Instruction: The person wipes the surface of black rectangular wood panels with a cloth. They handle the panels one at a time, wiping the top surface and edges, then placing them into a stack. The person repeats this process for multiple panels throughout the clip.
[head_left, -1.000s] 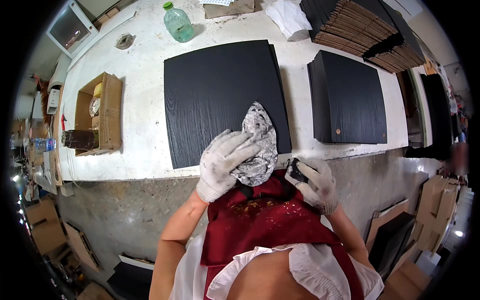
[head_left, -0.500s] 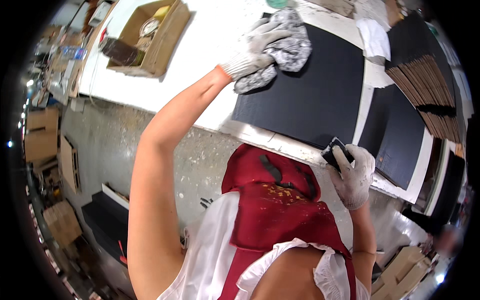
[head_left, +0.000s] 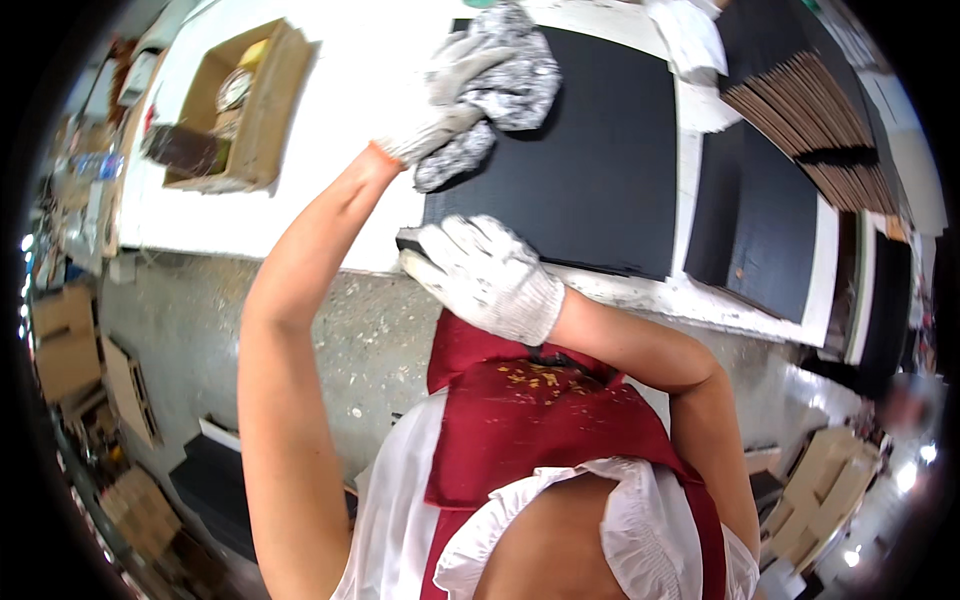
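A black board (head_left: 600, 160) lies flat on the white worktable, close to its near edge. My left hand (head_left: 445, 95), in a pale knitted glove, presses a bunched black-and-white mottled rag (head_left: 515, 75) onto the far left part of the board. Gloved too, my right hand (head_left: 488, 278) is at the board's near left corner, palm down. Its fingers are around a small dark block (head_left: 409, 240) with a pale edge, mostly hidden under the glove; its exact kind cannot be made out.
An open cardboard box (head_left: 285, 110) with a brown bottle (head_left: 182, 150) and other items stands at the left. On the right lie another black board (head_left: 755, 220) and a stack of black-faced cardboard (head_left: 805, 110). A white cloth (head_left: 690, 40) sits at the back.
My right hand has moved left along the board's near edge, from its right corner to its left corner, carrying the dark block. My left hand stays on the rag; the whole view has shifted slightly.
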